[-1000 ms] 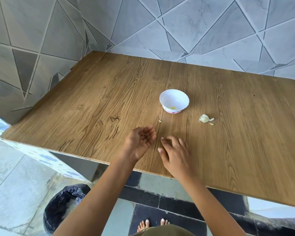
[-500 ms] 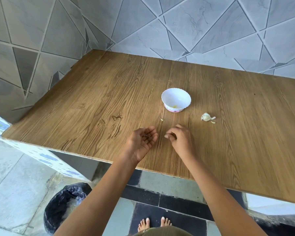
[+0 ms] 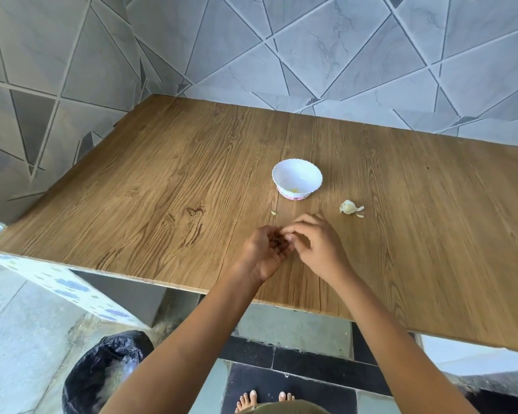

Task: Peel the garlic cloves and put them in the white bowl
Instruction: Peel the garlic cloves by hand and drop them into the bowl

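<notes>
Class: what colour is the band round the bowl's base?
Pink, round the white bowl; the head view shows it.

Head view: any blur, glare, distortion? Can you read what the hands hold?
Head view: even soft light, no glare on the table; bowl and garlic sharp, bowl's inside nearly washed out; right hand slightly motion-blurred; where it meets the left hand, anything held is too small to tell.
</notes>
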{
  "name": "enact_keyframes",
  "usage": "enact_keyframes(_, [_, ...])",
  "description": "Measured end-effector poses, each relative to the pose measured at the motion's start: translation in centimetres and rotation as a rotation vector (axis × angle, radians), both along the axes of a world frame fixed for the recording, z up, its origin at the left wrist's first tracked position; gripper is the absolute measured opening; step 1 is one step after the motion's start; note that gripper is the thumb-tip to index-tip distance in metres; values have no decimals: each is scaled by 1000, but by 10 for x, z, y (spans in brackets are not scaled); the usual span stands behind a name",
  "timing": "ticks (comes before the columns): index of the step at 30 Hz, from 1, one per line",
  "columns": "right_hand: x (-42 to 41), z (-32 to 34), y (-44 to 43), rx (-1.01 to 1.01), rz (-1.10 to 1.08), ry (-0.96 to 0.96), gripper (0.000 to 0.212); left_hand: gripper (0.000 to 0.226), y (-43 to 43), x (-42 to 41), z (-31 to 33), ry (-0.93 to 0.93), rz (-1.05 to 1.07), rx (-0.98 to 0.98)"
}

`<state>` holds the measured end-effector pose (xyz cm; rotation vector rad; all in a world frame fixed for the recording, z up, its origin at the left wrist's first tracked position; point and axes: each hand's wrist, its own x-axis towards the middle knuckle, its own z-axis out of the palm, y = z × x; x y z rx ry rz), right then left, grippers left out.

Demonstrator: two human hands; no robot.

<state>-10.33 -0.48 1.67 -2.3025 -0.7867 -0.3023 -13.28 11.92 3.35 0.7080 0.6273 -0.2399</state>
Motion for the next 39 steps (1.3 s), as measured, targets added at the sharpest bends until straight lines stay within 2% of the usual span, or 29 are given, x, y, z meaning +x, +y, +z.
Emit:
enact_keyframes(4, [-5,-9,-10,83,-151,-11,15,33,-13,-1,0,-6,-24,7])
enact_keyframes(6, [-5,-11,-15,131,-156,4,15,35,-17,-1,-1,-18,-16,5])
enact_keyframes(9, [-3,-12,-29,209,-106,51,29,33,-26,-2,-2,-21,10,-26])
enact_keyframes(13, [-2,-9,-52,348,-68,246,11,35,-34,-5,-1,-23,51,-58])
enact_keyframes(20, [7,-12,-58,389,26,410,13,27,-26,-25,3,-48,259,-40])
enact_keyframes(33, [-81,-29,132,164,693,511,18,20,100,-191,-13,12,960,39])
enact_keyframes(39, [-143,-60,244,12,836,550,17,25,190,-259,-59,59,1171,-32])
